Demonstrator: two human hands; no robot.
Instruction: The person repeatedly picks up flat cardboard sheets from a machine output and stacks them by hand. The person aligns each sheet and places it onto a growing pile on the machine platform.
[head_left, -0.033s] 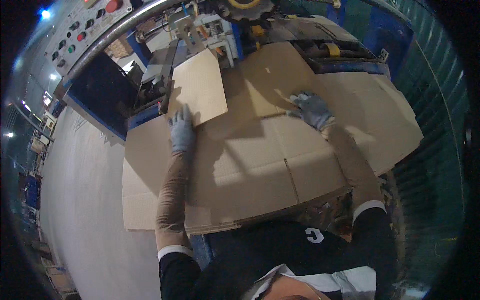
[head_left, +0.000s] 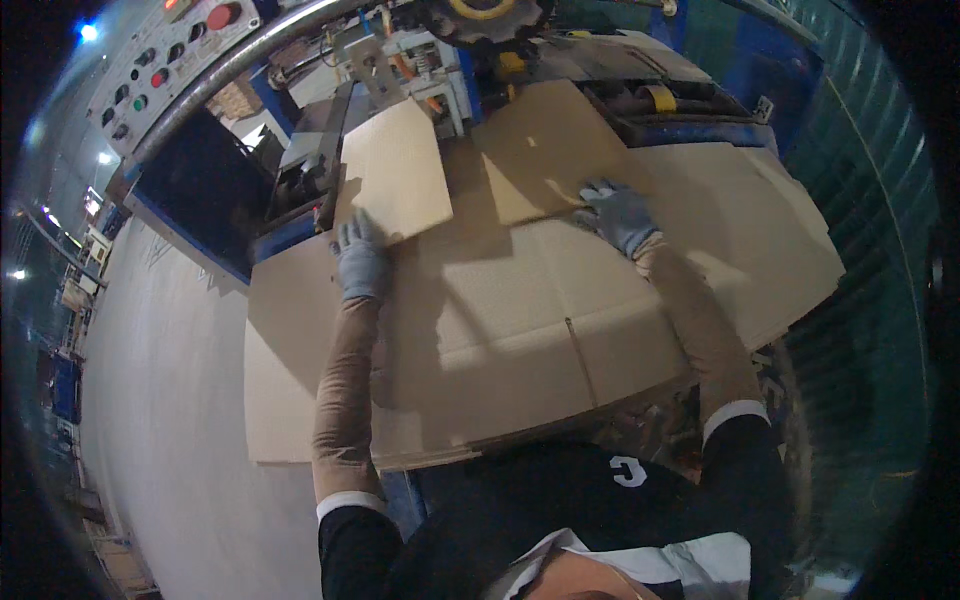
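Note:
My left hand (head_left: pixel 360 258), in a grey glove, lies at the near left edge of a pale cardboard panel (head_left: pixel 400 180), its fingers stretched out on it. Further right, a darker, shaded cardboard panel (head_left: pixel 550 150) lies beneath the machine's front. My right hand (head_left: pixel 618 215), gloved the same way, rests with fingers spread by that panel's near right corner. Both panels lie over a broad creased cardboard sheet (head_left: pixel 520 330) with a slot near its middle. Sheets are stacked below it. Neither hand has its fingers wrapped round anything; the fingers' undersides are hidden.
A machine with a dark toothed wheel (head_left: pixel 490 18) and a metal head (head_left: pixel 425 70) stands beyond the panels. Its control panel (head_left: pixel 165 65) with coloured buttons is at upper left. A blue frame (head_left: pixel 205 195) borders the left side; a green corrugated wall (head_left: pixel 880 200) the right.
The shaded right panel has shifted slightly away from me, and its near edge looks sharper. My hands have moved only a little, staying at the same panels.

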